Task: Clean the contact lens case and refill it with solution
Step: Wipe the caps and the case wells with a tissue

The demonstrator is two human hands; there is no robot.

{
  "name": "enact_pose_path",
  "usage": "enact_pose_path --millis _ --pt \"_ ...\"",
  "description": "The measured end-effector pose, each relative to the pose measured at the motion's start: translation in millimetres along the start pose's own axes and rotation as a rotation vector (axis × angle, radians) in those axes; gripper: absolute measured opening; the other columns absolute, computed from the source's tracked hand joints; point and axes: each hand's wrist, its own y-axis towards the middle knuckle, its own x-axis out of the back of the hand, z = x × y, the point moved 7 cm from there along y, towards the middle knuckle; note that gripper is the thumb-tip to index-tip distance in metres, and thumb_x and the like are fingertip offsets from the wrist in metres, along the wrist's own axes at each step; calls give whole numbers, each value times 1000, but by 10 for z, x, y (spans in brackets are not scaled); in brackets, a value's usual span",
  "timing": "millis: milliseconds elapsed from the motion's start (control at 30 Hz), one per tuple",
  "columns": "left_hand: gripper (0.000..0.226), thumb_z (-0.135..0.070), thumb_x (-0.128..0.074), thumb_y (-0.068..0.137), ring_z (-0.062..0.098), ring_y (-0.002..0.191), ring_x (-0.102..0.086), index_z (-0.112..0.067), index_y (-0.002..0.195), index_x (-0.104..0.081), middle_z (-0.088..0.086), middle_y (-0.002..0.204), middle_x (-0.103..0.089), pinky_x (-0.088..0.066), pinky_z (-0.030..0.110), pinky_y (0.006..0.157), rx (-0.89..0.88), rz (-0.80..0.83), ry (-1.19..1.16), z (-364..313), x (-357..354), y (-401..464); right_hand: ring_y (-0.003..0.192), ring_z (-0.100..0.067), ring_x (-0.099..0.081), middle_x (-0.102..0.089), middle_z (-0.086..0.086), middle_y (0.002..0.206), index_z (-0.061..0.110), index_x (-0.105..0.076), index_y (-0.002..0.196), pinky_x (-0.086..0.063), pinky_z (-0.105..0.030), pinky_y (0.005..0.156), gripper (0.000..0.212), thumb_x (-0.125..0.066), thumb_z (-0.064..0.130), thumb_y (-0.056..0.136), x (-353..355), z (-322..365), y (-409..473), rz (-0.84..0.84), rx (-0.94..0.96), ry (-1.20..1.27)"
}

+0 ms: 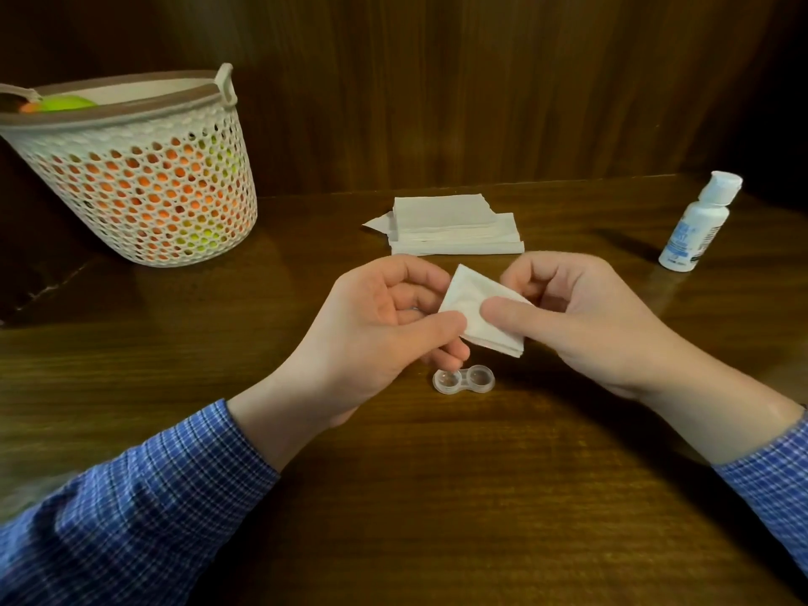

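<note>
Near the desk's (568,496) middle, both hands, left (371,330) and right (581,317), pinched a folded tissue (474,312) just above the open case (464,379), which a dropping hand could probably knock aside, with the bottle (699,225) far right.

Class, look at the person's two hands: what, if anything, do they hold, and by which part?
Both hands pinch one folded tissue: left hand at its left edge, right hand at its right side.
</note>
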Motion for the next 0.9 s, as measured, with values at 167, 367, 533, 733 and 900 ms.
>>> enact_pose_path --millis 167,367,533,733,900 --pt "34 -34 -71 82 26 72 -76 -7 102 -76 13 82 -77 -61 25 61 103 22 -14 81 -7 9 72 -9 -66 -71 7 77 23 -74 84 -52 -19 62 6 -79 20 83 -3 -9 -3 28 19 -14" --pt "25 -28 -70 88 24 69 -78 -5 96 -73 12 83 -79 -62 24 57 63 -65 -33 82 41 15 81 -19 -72 -75 -10 88 2 -75 91 -58 -25 64 35 -78 32 74 -40 -83 -3 44 -103 200" --pt "23 -24 -62 97 19 72 -73 -10 110 -74 5 93 -78 -60 24 58 162 -35 -149 155 1 22 71 -15 -68 -73 0 77 10 -77 86 -56 -22 64 22 -74 30 77 -120 -28 -20 121 -88 224" --pt "44 -33 -63 84 12 65 -63 -7 118 -71 5 86 -69 -55 22 54 204 32 -278 155 -54 25 76 -12 -68 -74 1 84 17 -78 89 -57 -22 65 18 -74 30 76 -130 14 -35 138 -57 313" --pt "23 -24 -60 99 13 70 -62 -9 105 -77 7 90 -71 -57 23 58 115 4 -28 144 -2 22 80 -7 -69 -75 6 82 25 -80 85 -57 -24 67 18 -71 38 76 -78 -19 -18 94 -75 235"
